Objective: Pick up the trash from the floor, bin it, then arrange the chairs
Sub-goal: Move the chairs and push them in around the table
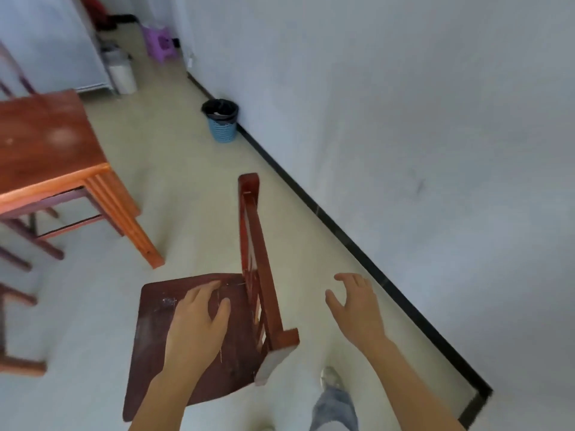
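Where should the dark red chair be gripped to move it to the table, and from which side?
Probably the top rail of the chair backrest, taken from above on its wall side, where the right hand hovers open. The rail is a long bar that fingers can wrap. The left hand lies flat over the seat and can only steady it.

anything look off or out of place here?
The dark red chair stands alone in the open floor, away from the table, its backrest toward the wall. The seat is scratched, with whitish scuffs. Left hand is over the seat; right hand is open beside the backrest. No trash visible on the floor.
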A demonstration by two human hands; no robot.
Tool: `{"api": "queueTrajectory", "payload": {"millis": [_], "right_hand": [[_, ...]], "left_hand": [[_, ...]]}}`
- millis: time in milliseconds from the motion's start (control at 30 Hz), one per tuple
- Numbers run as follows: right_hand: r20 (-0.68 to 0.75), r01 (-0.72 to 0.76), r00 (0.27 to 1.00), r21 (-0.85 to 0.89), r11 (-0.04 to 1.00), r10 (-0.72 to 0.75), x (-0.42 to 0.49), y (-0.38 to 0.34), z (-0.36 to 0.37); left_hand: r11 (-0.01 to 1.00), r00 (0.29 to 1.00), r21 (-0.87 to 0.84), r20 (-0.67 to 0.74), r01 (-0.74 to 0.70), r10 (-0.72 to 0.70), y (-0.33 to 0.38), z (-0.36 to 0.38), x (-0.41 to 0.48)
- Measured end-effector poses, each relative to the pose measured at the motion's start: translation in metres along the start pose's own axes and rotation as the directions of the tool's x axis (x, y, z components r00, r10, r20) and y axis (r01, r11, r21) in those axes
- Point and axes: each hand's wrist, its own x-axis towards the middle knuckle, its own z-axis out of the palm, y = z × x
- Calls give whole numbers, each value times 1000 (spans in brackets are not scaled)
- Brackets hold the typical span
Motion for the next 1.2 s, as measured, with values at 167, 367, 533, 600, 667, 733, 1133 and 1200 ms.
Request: {"api": "queueTrajectory", "payload": {"millis": [167,367,533,600,667,733,1133,1200], "right_hand": [[183,335,926,2,942,-330,89,-4,6],[259,726,646,80,683,-718,161,-50,10],[285,932,292,129,339,-913,191,-97,19],[277,967,175,133,218,-945,204,-110,23],[293,990,70,93,102,-954,219,-120,27],[350,999,1,37,15,-937,235,-128,33],[736,990,-126,136,-37,-665,268,-155,35],[739,988,-156,104,-117,-656,272,-160,38]], "left_hand": [[956,950,-92,-119,279,-288,26,27,2],[844,842,-278,-166,459,-513,61,40,-13],[762,748,-389,-227,517,-623,85,44,-32],[750,717,-392,-261,533,-647,97,48,-37],[732,681,-376,-286,568,-674,109,55,-39],[721,661,-349,-294,598,-690,122,66,-39],[587,541,43,-446,809,-713,138,91,-20],[593,553,63,-453,803,-699,133,85,-16]]}}
